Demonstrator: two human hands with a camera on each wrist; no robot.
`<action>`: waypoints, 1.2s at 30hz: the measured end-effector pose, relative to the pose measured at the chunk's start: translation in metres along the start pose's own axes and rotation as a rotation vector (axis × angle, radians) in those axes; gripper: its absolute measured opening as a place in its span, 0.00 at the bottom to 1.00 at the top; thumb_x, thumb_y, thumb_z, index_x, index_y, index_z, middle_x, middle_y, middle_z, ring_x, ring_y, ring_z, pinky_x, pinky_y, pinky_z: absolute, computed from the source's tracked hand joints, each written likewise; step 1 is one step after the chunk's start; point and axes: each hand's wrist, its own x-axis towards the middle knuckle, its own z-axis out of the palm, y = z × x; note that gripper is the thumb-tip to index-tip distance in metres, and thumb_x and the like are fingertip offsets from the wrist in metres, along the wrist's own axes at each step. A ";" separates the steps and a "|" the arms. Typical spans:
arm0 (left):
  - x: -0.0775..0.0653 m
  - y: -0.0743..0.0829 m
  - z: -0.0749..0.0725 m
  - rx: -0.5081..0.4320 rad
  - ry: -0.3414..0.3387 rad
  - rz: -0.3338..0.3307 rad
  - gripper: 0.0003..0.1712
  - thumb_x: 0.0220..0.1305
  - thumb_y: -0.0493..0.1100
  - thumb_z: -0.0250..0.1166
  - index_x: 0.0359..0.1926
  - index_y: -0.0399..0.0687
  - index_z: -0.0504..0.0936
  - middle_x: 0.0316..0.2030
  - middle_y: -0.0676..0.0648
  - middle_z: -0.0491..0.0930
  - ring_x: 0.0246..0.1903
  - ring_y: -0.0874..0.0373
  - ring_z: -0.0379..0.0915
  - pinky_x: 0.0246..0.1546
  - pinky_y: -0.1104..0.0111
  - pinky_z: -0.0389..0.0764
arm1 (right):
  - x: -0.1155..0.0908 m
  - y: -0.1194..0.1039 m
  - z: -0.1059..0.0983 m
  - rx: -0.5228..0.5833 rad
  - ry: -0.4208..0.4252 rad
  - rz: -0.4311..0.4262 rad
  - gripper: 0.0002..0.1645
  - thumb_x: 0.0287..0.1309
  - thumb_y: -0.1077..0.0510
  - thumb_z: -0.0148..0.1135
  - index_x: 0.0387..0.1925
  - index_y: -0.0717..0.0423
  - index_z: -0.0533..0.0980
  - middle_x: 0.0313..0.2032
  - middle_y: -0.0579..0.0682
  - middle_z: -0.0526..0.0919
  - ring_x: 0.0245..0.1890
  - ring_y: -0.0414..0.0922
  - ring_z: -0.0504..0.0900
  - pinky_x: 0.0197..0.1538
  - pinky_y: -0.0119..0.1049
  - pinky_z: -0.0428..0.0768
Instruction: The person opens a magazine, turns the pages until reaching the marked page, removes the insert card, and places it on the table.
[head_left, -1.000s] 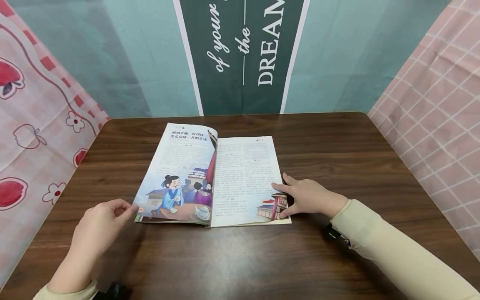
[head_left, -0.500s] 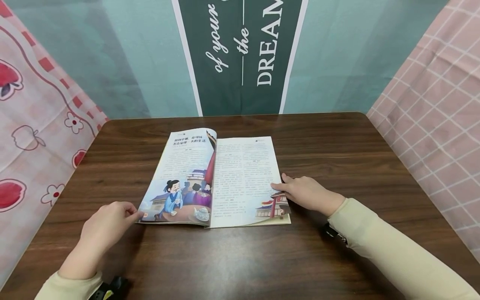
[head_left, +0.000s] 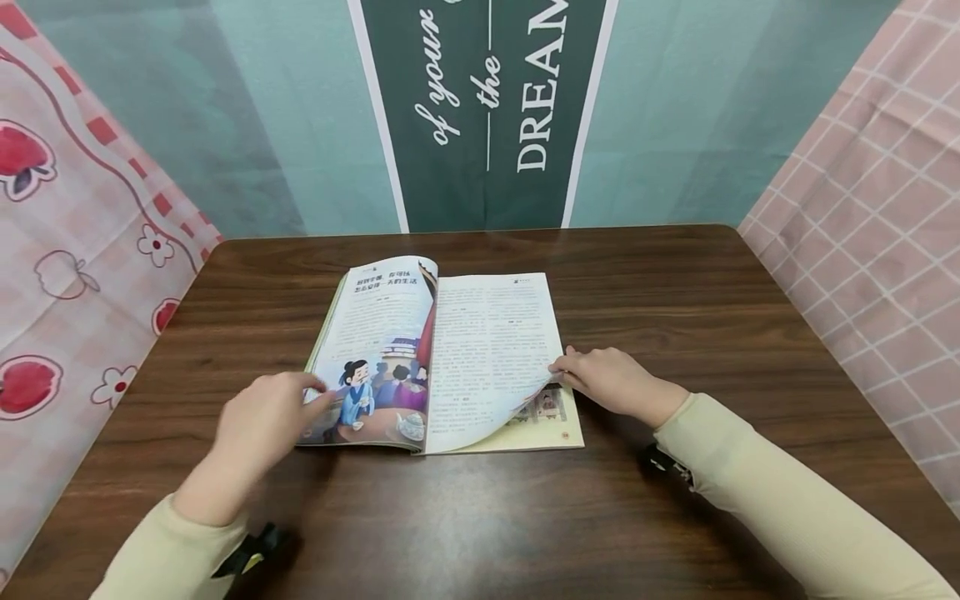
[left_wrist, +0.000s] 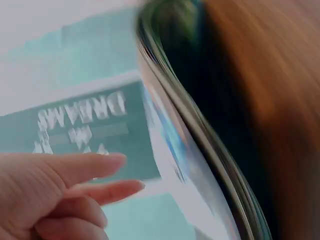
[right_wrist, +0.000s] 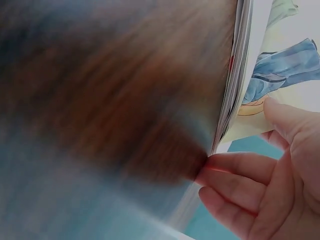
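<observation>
An open magazine (head_left: pixel 375 333) lies on the table, with a cartoon of a robed figure on its left page. My right hand (head_left: pixel 618 383) pinches the outer edge of the right page (head_left: pixel 487 358). That page's lower corner curls up, baring a yellowish page (head_left: pixel 551 429) beneath. In the right wrist view, fingers (right_wrist: pixel 235 190) sit at the magazine's edge, with the thumb over a page drawn in blue. Over the lower left of the left page hovers my left hand (head_left: pixel 262 425). Its thumb and forefinger (left_wrist: pixel 90 165) stretch out, apart from the paper in the left wrist view.
Under the magazine is a dark wood-grain table (head_left: pixel 465 517). Behind it hangs a teal cloth (head_left: pixel 300 108) with white lettering. A fruit-print cloth (head_left: pixel 67 317) borders the left side, and a pink checked cloth (head_left: pixel 892 183) the right.
My left hand has moved right from the left page's outer corner to over that page. My right fingers have drawn up the right page's edge, so its lower corner now curls.
</observation>
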 end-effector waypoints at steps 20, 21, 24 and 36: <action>0.057 0.189 0.066 -0.162 0.016 0.447 0.12 0.63 0.54 0.60 0.41 0.59 0.86 0.34 0.55 0.84 0.28 0.59 0.78 0.16 0.67 0.70 | -0.001 0.001 0.005 0.045 0.033 0.044 0.05 0.62 0.55 0.57 0.36 0.51 0.76 0.43 0.67 0.79 0.26 0.50 0.82 0.26 0.45 0.76; 0.058 0.190 0.066 -0.155 0.022 0.436 0.11 0.63 0.53 0.60 0.40 0.60 0.86 0.33 0.55 0.84 0.27 0.60 0.77 0.15 0.68 0.69 | -0.001 0.001 0.005 0.043 0.029 0.048 0.06 0.62 0.54 0.57 0.37 0.52 0.76 0.43 0.67 0.79 0.26 0.51 0.82 0.26 0.45 0.76; 0.059 0.186 0.065 -0.153 0.037 0.402 0.10 0.63 0.50 0.60 0.38 0.59 0.87 0.29 0.55 0.84 0.23 0.62 0.74 0.15 0.70 0.68 | -0.002 0.001 0.006 0.039 0.014 0.073 0.16 0.63 0.52 0.57 0.49 0.55 0.75 0.32 0.62 0.81 0.19 0.47 0.78 0.23 0.42 0.73; 0.052 0.112 0.039 -0.352 0.219 0.219 0.06 0.60 0.44 0.63 0.30 0.51 0.85 0.08 0.57 0.62 0.11 0.64 0.56 0.12 0.69 0.58 | -0.004 0.001 -0.005 0.096 -0.147 0.166 0.54 0.58 0.41 0.58 0.71 0.64 0.42 0.11 0.44 0.66 0.11 0.40 0.64 0.21 0.35 0.64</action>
